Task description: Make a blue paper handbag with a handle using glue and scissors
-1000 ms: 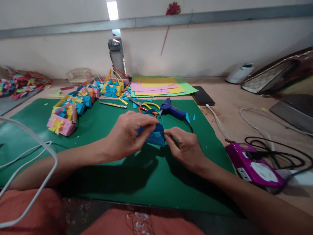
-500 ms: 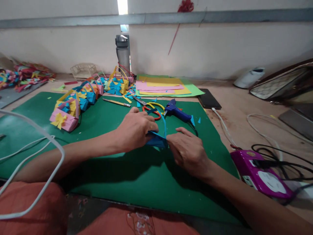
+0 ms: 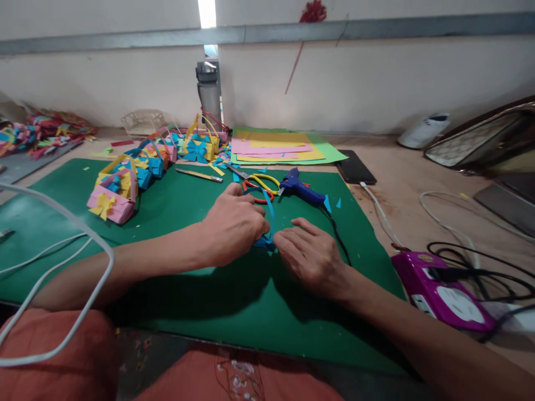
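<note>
A small blue paper basket [image 3: 263, 243] is between my hands above the green mat [image 3: 251, 328], its thin handle arching up. My left hand [image 3: 236, 225] closes on its left side, fingers curled over the top. Pressed to the right end is my right hand [image 3: 311, 253], fingers bent and thumb side against the paper. Most of the basket is hidden behind my fingers. Just beyond lie scissors [image 3: 263, 181] with red and yellow handles and a blue glue gun [image 3: 303, 188]. A paper cutter knife [image 3: 199, 175] rests left of them.
Finished paper baskets [image 3: 111, 203] stand in a row at the left. Coloured paper sheets [image 3: 288, 147] and a bottle [image 3: 208, 92] are at the back. A phone [image 3: 356, 166] and a purple power strip [image 3: 445, 292] sit right. A white cable [image 3: 100, 245] loops across the left foreground.
Both hands have closed in slightly around the blue basket, and less of its body shows. My left hand's fingers have rolled further over it. The view has shifted a little.
</note>
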A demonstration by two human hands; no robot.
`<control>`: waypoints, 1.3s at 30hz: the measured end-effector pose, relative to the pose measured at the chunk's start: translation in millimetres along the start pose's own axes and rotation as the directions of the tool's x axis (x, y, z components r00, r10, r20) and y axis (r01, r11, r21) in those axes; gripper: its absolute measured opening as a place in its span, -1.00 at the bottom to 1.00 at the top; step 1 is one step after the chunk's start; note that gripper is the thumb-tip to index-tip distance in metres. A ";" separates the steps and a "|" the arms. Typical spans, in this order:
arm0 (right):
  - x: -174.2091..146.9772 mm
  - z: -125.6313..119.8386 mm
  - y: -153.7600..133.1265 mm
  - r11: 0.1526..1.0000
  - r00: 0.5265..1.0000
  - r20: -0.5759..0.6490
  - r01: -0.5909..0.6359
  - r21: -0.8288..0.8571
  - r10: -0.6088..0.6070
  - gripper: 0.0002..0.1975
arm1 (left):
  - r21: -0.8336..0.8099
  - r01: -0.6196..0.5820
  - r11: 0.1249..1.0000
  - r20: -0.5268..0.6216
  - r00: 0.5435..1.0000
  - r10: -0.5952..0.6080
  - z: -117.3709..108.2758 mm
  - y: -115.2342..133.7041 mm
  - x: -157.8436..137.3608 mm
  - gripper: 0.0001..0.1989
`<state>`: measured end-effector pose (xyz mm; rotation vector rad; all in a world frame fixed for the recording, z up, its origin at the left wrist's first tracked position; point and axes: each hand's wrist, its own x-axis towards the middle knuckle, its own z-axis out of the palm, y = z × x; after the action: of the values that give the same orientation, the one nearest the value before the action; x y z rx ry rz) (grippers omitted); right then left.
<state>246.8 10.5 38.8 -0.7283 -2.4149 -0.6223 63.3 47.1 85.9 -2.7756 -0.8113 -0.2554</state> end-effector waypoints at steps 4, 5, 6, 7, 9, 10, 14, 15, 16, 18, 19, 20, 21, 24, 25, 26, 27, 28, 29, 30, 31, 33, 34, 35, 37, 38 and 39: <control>2.0 -2.1 1.1 1.000 1.000 0.000 -0.013 -0.025 0.013 -0.78 | 0.029 -0.004 1.000 -0.043 0.999 0.005 -5.3 -2.8 -3.5 -0.83; 2.4 -2.9 1.4 1.000 1.000 -0.005 -0.013 -0.026 0.013 -0.78 | 0.027 0.001 1.000 -0.030 1.000 0.000 -8.1 -3.9 -4.0 -0.83; 2.6 -3.6 1.7 1.000 1.000 -0.009 -0.017 -0.025 0.017 -0.79 | 0.021 0.006 1.000 -0.010 1.000 -0.006 -11.2 -5.1 -4.4 -0.84; 2.8 -4.2 2.0 0.999 1.000 -0.012 -0.025 -0.024 0.024 -0.79 | 0.013 0.010 1.000 0.012 1.000 -0.010 -14.5 -6.6 -4.5 -0.85; 2.8 -5.0 2.6 0.999 0.999 -0.016 -0.048 -0.018 0.047 -0.80 | -0.004 0.012 1.000 0.046 0.999 -0.012 -20.5 -10.0 -4.6 -0.85; 2.6 -5.1 3.0 0.998 0.998 -0.019 -0.062 -0.012 0.062 -0.80 | -0.014 0.010 1.000 0.053 0.999 -0.009 -23.0 -11.9 -4.6 -0.86; 1.7 -4.3 3.6 0.986 0.988 -0.030 -0.148 0.070 0.151 -0.77 | -0.105 0.002 0.994 0.041 0.999 0.002 -27.9 -18.7 -4.7 -0.81; 1.7 -4.2 3.5 0.978 0.983 -0.030 -0.179 0.107 0.183 -0.77 | -0.136 0.002 0.991 0.043 0.999 0.004 -28.2 -19.8 -4.6 -0.79; 1.7 -4.2 3.4 0.967 0.976 -0.031 -0.209 0.148 0.216 -0.77 | -0.163 0.003 0.987 0.053 0.999 0.006 -28.3 -20.5 -4.4 -0.79; 2.2 -4.2 3.6 0.944 0.965 -0.027 -0.251 0.217 0.262 -0.81 | -0.204 0.012 0.979 0.090 0.996 0.006 -28.1 -21.0 -3.8 -0.78; 2.5 -4.3 4.0 0.937 0.962 -0.020 -0.259 0.235 0.271 -0.82 | -0.218 0.018 0.976 0.110 0.994 0.006 -27.9 -21.0 -3.4 -0.78; 2.8 -4.4 4.6 0.937 0.963 -0.015 -0.257 0.238 0.268 -0.82 | -0.229 0.025 0.973 0.126 0.992 0.004 -27.5 -20.7 -3.1 -0.78; 3.0 -4.4 5.4 0.943 0.967 -0.010 -0.245 0.224 0.253 -0.81 | -0.237 0.033 0.971 0.136 0.991 -0.001 -26.9 -20.4 -2.8 -0.79; 3.3 -4.4 8.3 0.977 0.983 0.010 -0.183 0.113 0.183 -0.75 | -0.226 0.061 0.972 0.127 0.991 -0.032 -23.5 -18.6 -1.8 -0.81; 3.3 -4.6 8.9 0.985 0.988 0.021 -0.157 0.072 0.156 -0.75 | -0.210 0.068 0.975 0.118 0.992 -0.043 -21.9 -17.6 -1.5 -0.81; 3.2 -5.0 9.2 0.991 0.991 0.034 -0.130 0.035 0.129 -0.75 | -0.193 0.069 0.979 0.110 0.993 -0.049 -20.1 -16.4 -1.1 -0.83; 3.2 -5.5 9.0 0.994 0.993 0.046 -0.105 0.002 0.105 -0.75 | -0.175 0.065 0.982 0.103 0.994 -0.048 -18.3 -15.0 -0.7 -0.84; 3.3 -6.3 8.5 0.996 0.995 0.056 -0.081 -0.029 0.082 -0.74 | -0.159 0.055 0.986 0.094 0.995 -0.040 -16.4 -13.3 -0.3 -0.84; 3.6 -7.2 7.6 0.997 0.996 0.064 -0.060 -0.058 0.063 -0.73 | -0.146 0.040 0.988 0.084 0.996 -0.027 -14.6 -11.6 0.0 -0.84; 4.0 -8.4 6.5 0.996 0.996 0.072 -0.041 -0.084 0.047 -0.72 | -0.136 0.023 0.991 0.069 0.998 -0.014 -12.7 -9.9 0.2 -0.84; 4.5 -9.5 5.3 0.994 0.996 0.080 -0.025 -0.108 0.034 -0.70 | -0.124 0.007 0.992 0.052 0.999 0.000 -10.9 -8.2 0.3 -0.85; 5.7 -11.8 2.9 0.989 0.996 0.091 0.006 -0.147 0.007 -0.69 | -0.091 -0.015 0.996 0.019 1.000 0.017 -7.5 -5.2 -0.2 -0.85; 6.4 -12.8 1.8 0.986 0.996 0.089 0.027 -0.165 -0.012 -0.70 | -0.068 -0.020 0.998 0.005 1.000 0.021 -6.0 -3.9 -0.7 -0.85; 7.0 -13.7 0.8 0.981 0.996 0.083 0.049 -0.186 -0.034 -0.71 | -0.042 -0.025 0.999 -0.007 1.000 0.025 -4.8 -2.8 -1.3 -0.85; 8.2 -15.4 -1.0 0.969 0.995 0.070 0.088 -0.230 -0.074 -0.74 | 0.009 -0.039 0.999 -0.034 0.999 0.039 -3.4 -0.9 -2.8 -0.84; 8.7 -16.4 -1.8 0.964 0.994 0.069 0.102 -0.244 -0.088 -0.75 | 0.030 -0.048 0.998 -0.051 0.997 0.050 -3.3 -0.1 -3.6 -0.83; 9.2 -17.4 -2.7 0.962 0.993 0.072 0.107 -0.250 -0.092 -0.75 | 0.049 -0.059 0.997 -0.067 0.996 0.062 -3.7 0.6 -4.2 -0.81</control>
<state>244.8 2.1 56.6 -0.7398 -2.4659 -0.9767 59.8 43.5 88.3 -2.7262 -0.7069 -0.3138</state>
